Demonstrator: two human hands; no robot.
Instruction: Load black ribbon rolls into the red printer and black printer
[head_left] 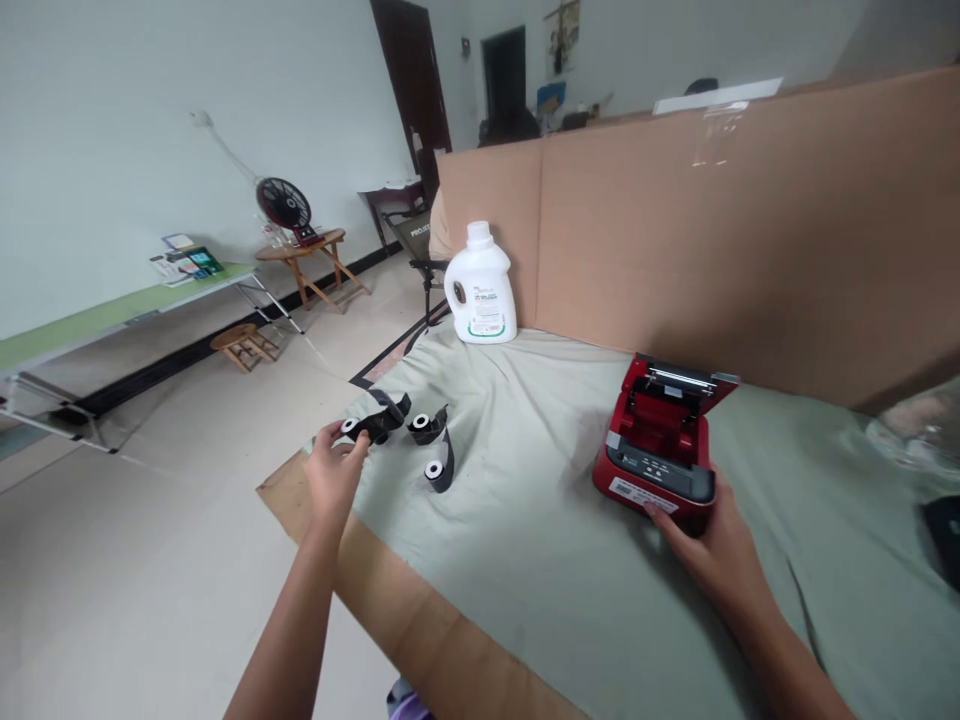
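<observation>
My left hand point(336, 462) pinches a small roll of black ribbon point(384, 418) with a white core, at the table's left edge; its loose end curls away to the right. Beside it lie two more black rolls, one roll point(424, 428) farther back and another roll point(439, 472) nearer me, each with a strip hanging loose. On the right, my right hand point(709, 540) grips the near right corner of a red and black label printer point(656, 450). The printer's lid point(682, 380) is raised, and its red inner bay shows no roll inside.
A white jug point(482, 285) stands at the back against a tall cardboard panel point(675, 220). Greenish cloth point(540, 560) covers the wooden table point(427, 610). Clear plastic point(922, 430) and a dark object point(943, 535) lie far right. A fan point(285, 205) stands on a stool across the room.
</observation>
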